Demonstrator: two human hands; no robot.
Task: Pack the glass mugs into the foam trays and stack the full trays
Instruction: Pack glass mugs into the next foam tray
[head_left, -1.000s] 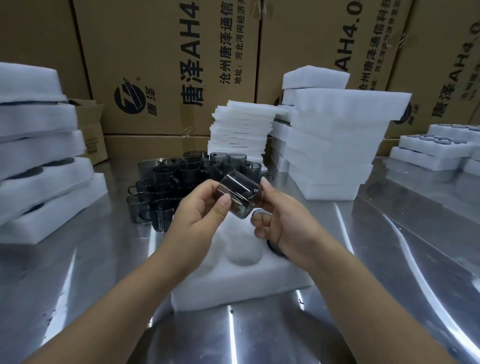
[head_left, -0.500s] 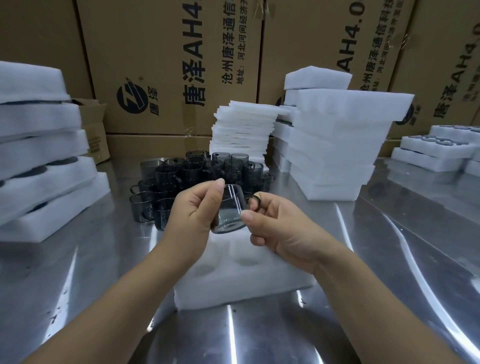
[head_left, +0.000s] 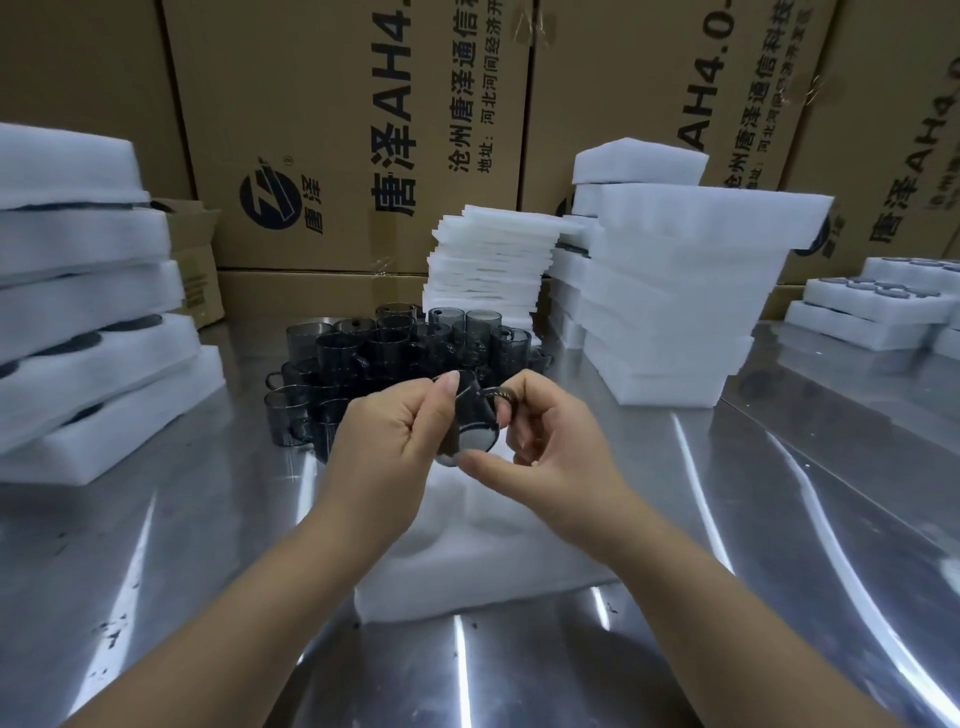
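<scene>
Ignore wall of brown printed cardboard cartons (head_left: 363, 130) at back. Working on shiny steel table (head_left: 156, 571). Rear right: tall stack of white foam trays (head_left: 675, 312), prob. empties. Left: stack of filled white foam trays (head_left: 78, 322) w/ dark discs showing in pockets, so likely the spot for full ones. Directly in front: single white foam tray w/ round pockets (head_left: 493, 566), flat on table, visible pockets bare, far end hidden behind hands. Just beyond it: cluster of smoky grey glass mugs (head_left: 374, 353), upright, packed close.

Holding one smoky glass mug (head_left: 470, 428) tilted in air over tray's far end, btwn both hands. Left hand (head_left: 384, 447) curled round body, thumb up at top edge. Right hand (head_left: 550, 452) pinching at handle side, thumb under lower edge. Neither slack. Near-facing round end: mouth or base, can't tell.

Step, by judgement: orient + seat in pocket.
- Square mug to pocket axis before lowering.
- Line handle w/ any notch (none visible from here).
- Push straight down, no twisting in grabby foam.
- Avoid clinking against cluster.
- Let go w/ left first, finish seating w/ right.
- Fill far row first, keep near pockets reachable.
</scene>
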